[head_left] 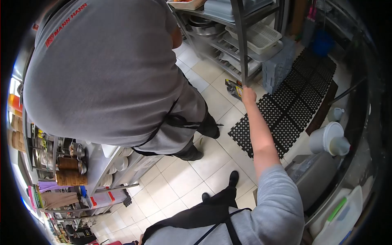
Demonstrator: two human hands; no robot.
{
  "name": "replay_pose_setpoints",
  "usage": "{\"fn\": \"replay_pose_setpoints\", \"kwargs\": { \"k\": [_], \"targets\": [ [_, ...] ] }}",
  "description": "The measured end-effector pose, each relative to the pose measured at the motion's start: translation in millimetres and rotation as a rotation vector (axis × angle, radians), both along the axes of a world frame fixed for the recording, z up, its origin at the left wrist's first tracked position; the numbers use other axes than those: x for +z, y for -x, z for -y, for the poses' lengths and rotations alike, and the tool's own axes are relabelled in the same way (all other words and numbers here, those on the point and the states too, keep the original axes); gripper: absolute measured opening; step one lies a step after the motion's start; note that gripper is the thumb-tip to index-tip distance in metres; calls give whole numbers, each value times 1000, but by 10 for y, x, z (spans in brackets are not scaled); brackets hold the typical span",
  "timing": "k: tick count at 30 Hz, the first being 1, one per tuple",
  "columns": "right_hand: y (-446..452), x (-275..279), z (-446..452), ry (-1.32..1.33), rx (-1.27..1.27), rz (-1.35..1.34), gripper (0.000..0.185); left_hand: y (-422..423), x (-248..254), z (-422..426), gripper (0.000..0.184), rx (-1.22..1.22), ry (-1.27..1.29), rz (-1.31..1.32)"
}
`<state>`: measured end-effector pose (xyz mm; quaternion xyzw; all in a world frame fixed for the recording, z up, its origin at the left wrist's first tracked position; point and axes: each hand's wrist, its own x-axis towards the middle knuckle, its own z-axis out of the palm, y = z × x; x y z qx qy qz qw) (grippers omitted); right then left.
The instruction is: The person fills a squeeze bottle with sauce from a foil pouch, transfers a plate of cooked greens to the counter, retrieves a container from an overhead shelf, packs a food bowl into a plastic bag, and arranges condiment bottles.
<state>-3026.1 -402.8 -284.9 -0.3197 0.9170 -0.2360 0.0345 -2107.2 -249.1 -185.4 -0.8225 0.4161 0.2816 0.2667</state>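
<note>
My right hand (249,96) is stretched out ahead at the end of my bare arm, its fingers closed on a dark packet (234,89) with yellow and printed patches. The packet hangs over the tiled floor, beside the upright post of a metal rack (243,49). Only a sliver of skin, perhaps my left hand (141,238), shows at the bottom edge by my dark apron; its fingers cannot be made out.
A co-worker (110,69) in a grey shirt stands close on the left. A black perforated mat (294,96) lies on the floor at the right, near white tubs (326,138). Shelves with bowls and plates (121,163) line the lower left.
</note>
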Motion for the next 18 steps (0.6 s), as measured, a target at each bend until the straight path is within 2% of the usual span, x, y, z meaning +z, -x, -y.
{"fn": "replay_pose_setpoints", "kwargs": {
  "k": [4, 6, 7, 8, 9, 10, 11, 12, 14, 16, 17, 18],
  "targets": [
    [221, -121, 855, -23, 37, -40, 16, 167, 37, -14, 28, 98, 0, -18],
    [115, 266, 1247, 17, 87, -62, 16, 248, 66, 6, 27, 128, 1, -28],
    [136, 183, 1637, 89, 116, -42, 17, 294, 68, 23, 27, 143, 1, -36],
    [2, 519, 1787, 120, 152, 42, 18, 329, 72, 28, 27, 154, 2, -39],
    [-9, 549, 2049, 221, 309, 35, 23, 369, 83, 44, 27, 165, 2, -44],
    [-71, 573, 2317, 446, 404, 173, 36, 409, 87, 63, 26, 178, 4, -49],
    [-163, 656, 2438, 534, 422, 205, 53, 444, 86, 76, 26, 190, 4, -55],
    [-242, 768, 2536, 562, 354, 294, 60, 454, 96, 81, 26, 199, 4, -58],
    [-282, 727, 2666, 706, 326, 303, 54, 444, 90, 69, 25, 221, 3, -66],
    [-322, 382, 2596, 1035, 256, 108, 48, 415, 74, 12, 25, 248, 0, -81],
    [-357, 204, 2495, 1043, 180, 308, 40, 384, 57, -53, 24, 265, 4, -95],
    [-367, -129, 2393, 1012, 118, 369, 37, 347, 21, -111, 24, 285, 3, -110]
  ]
}}
